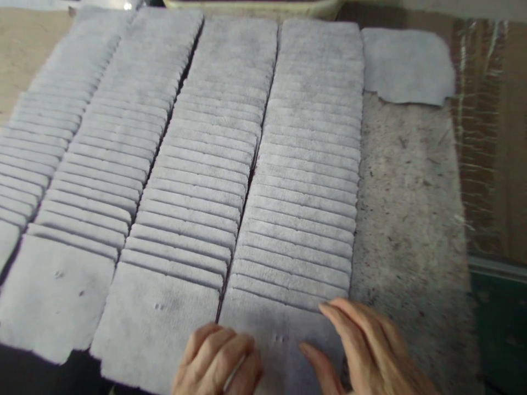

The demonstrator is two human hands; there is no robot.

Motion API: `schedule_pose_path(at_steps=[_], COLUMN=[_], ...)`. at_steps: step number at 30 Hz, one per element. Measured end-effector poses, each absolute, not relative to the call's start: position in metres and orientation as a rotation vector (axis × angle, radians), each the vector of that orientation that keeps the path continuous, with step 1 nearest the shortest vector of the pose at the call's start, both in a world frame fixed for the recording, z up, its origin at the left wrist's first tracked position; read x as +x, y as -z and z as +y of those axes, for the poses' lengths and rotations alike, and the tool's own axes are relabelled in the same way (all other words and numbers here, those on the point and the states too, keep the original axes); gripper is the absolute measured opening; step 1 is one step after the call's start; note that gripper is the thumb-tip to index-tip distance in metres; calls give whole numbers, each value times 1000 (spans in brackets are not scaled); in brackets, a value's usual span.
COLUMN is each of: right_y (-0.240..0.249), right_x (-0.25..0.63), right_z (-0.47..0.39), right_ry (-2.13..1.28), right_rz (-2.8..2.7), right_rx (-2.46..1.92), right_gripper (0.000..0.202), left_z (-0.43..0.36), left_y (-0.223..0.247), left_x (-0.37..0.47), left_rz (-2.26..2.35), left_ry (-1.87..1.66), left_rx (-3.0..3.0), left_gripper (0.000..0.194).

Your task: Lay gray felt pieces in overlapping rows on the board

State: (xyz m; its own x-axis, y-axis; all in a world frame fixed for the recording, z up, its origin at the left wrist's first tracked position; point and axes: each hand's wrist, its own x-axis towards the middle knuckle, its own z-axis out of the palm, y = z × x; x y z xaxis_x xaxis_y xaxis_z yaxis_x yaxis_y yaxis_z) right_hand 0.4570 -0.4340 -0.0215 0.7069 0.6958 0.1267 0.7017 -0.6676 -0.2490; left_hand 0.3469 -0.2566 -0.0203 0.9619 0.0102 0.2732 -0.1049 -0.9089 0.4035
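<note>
Overlapping pale grey, fabric-like pieces lie in long columns. At the near end of the rightmost column is the front piece (284, 323), with two small marks on it. My left hand (218, 359) is closed, its fingers curled over this piece's left side; whatever is in them is hidden. On the right side my right hand (366, 351) has its thumb and fingers apart, the fingertips at the edge of the overlapping piece just above. The neighbouring column (193, 208) runs close along the left, a narrow dark gap between.
A single grey piece (407, 66) lies at the far right on a speckled grey board (407, 208). Brown cardboard (510, 137) with frayed strands is beyond it. Across the back stands a yellowish container rim (255, 9). Further columns (111, 126) extend left.
</note>
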Motion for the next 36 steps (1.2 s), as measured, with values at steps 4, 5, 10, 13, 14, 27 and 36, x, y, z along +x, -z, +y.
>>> schedule_pose_path(at_steps=[4,5,10,13,14,27,36], right_y=[16,15,16,17,17,20,17], right_x=[457,457,459,458,457,452,454], right_z=[-432,-432,-435,-436,-436,-441,-440], right_ry=[68,78,84,68,62,-172,-233], right_rz=[-903,-878,-866,-833,-829,-485,-430], right_rx=[-2668,-2665,-2614,-2599,-2591,-2587,-2542], right_gripper=[31,30,27,25,25,24,22], left_z=[-235,-233,-230,-229,-229,-221,-219], left_y=[15,15,16,15,15,8,11], left_x=[367,371,376,377,378,382,383], left_rz=[90,101,55,56,50,295,394], left_ry=[-294,-279,-219,-217,-209,-74,-51], left_rx=[2738,2767,2847,2871,2882,2870,2748], left_gripper=[33,35,36,35,35,13,11])
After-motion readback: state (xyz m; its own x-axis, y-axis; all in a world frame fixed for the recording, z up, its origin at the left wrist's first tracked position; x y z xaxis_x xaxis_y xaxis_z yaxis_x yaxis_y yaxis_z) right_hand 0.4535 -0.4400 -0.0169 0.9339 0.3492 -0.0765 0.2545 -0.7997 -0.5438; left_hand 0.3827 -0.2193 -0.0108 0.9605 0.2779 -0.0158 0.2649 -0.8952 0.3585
